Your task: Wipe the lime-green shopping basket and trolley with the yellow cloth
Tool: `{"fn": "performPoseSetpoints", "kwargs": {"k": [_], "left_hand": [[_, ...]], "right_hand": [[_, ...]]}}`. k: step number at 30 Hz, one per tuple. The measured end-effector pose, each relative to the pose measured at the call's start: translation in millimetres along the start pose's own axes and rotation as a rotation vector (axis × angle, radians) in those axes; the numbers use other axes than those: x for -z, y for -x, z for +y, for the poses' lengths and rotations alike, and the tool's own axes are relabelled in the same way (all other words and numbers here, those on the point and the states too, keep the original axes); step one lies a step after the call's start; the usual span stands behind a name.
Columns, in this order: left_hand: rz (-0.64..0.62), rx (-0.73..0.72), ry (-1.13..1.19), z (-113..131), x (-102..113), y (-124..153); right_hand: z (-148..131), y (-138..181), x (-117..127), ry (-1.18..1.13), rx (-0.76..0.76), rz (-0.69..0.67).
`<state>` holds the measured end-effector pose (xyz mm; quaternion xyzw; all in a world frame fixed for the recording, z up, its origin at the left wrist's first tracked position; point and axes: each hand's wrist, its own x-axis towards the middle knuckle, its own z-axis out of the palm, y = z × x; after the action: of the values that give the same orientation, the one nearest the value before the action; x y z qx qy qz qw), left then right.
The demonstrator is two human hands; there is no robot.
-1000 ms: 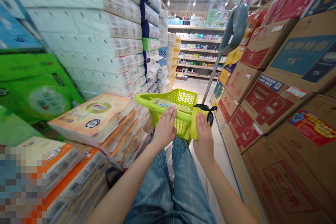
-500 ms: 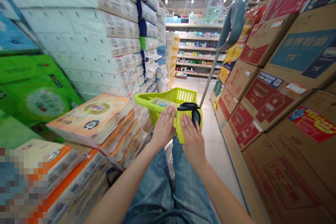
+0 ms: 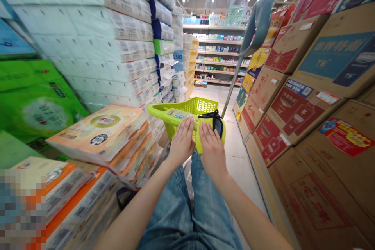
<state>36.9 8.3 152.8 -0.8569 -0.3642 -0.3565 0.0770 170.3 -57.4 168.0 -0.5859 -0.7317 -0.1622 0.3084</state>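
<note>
A lime-green plastic shopping basket point(image 3: 202, 106) stands on the floor in front of my knees, with a grey pull handle point(image 3: 255, 27) rising up to the right. My left hand point(image 3: 182, 141) lies flat on the basket's near rim, fingers stretched out. My right hand point(image 3: 212, 149) lies flat beside it, pressing a yellow cloth with a black strap point(image 3: 215, 124) that hangs over the rim. A small packet point(image 3: 179, 115) lies on the basket's left edge. My legs in blue jeans point(image 3: 187, 211) fill the bottom middle.
Stacks of white, green and orange tissue packs point(image 3: 102, 133) line the left of the narrow aisle. Cardboard boxes point(image 3: 316, 101) are piled along the right. Pale floor tiles point(image 3: 237, 148) run ahead to stocked shelves point(image 3: 216, 58) at the far end.
My right hand with the yellow cloth has moved left along the rim, close beside my left hand. The basket has shifted slightly left and nearer.
</note>
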Motion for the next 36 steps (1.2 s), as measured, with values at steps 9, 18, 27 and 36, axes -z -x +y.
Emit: {"fn": "performPoseSetpoints", "kwargs": {"k": [9,18,27,36], "left_hand": [[0.005,-0.02,-0.004,-2.5,1.7,0.7],[0.019,0.0,0.02,2.2,0.4,-0.4],[0.0,-0.012,-0.02,-2.8,1.4,1.4],[0.017,-0.009,0.022,0.5,0.0,1.0]], "right_hand": [[0.1,12.2,-6.6,0.006,0.064,0.017],[42.4,21.7,8.5,-0.063,-0.146,0.167],[-17.5,-6.4,-15.6,0.008,0.008,0.072],[32.1,29.2,3.2,-0.174,0.035,0.11]]}}
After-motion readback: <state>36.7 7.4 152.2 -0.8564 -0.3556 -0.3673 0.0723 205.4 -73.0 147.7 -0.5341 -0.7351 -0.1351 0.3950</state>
